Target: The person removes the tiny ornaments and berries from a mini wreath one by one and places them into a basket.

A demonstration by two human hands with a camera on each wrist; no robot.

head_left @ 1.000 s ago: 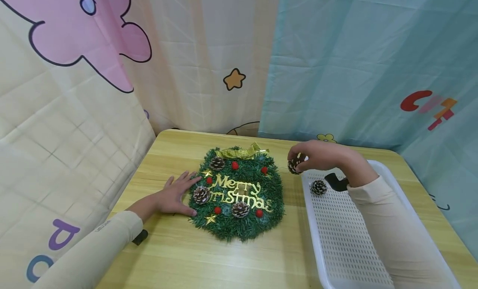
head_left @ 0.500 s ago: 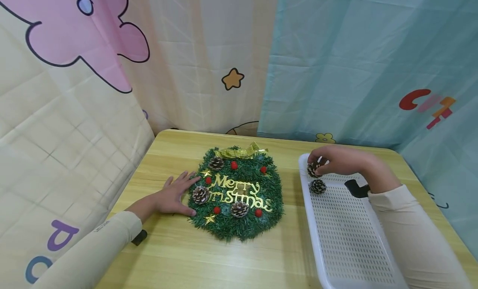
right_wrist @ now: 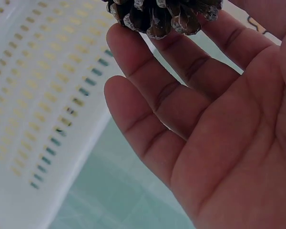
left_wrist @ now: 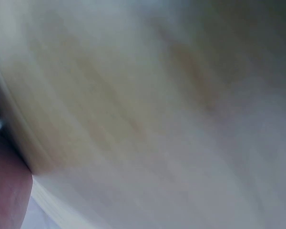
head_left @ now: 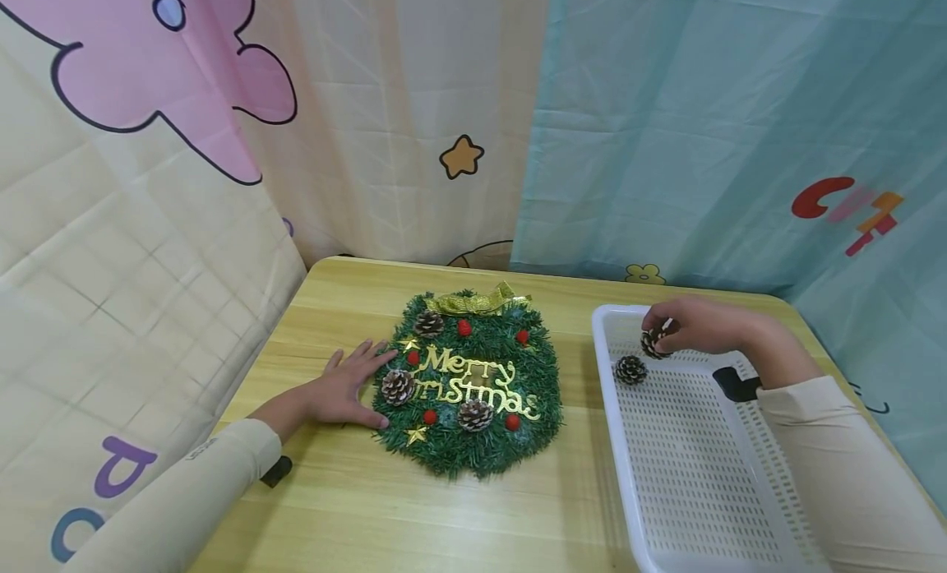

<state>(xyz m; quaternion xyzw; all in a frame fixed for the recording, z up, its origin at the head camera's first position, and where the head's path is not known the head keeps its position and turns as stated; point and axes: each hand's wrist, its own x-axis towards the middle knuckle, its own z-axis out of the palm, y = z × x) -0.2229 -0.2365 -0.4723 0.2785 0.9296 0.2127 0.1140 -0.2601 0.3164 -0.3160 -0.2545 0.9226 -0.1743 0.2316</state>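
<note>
In the head view my right hand (head_left: 699, 325) pinches a white-tipped pine cone (head_left: 654, 343) over the far end of the white basket (head_left: 620, 441). The right wrist view shows that pine cone (right_wrist: 164, 16) at the fingertips, the palm facing the camera. A second pine cone (head_left: 630, 370) lies in the basket, just left of the held one. My left hand (head_left: 348, 388) is spread on the table, fingers and thumb at the left edge of a green Christmas wreath (head_left: 543, 376). Gold "Merry Christmas" lettering (head_left: 473, 376), pine cones, red balls and a gold ribbon (head_left: 473, 302) decorate the wreath.
The perforated basket stands on the right of the wooden table (head_left: 414, 524), its rim raised above the tabletop. Patterned curtains (head_left: 414, 145) hang behind the table and down its left side. The left wrist view is mostly a blurred table surface (left_wrist: 109, 109).
My right hand has carried the pine cone rightward, from beside the basket's left rim to inside its outline. My left hand and the wreath have stayed in place.
</note>
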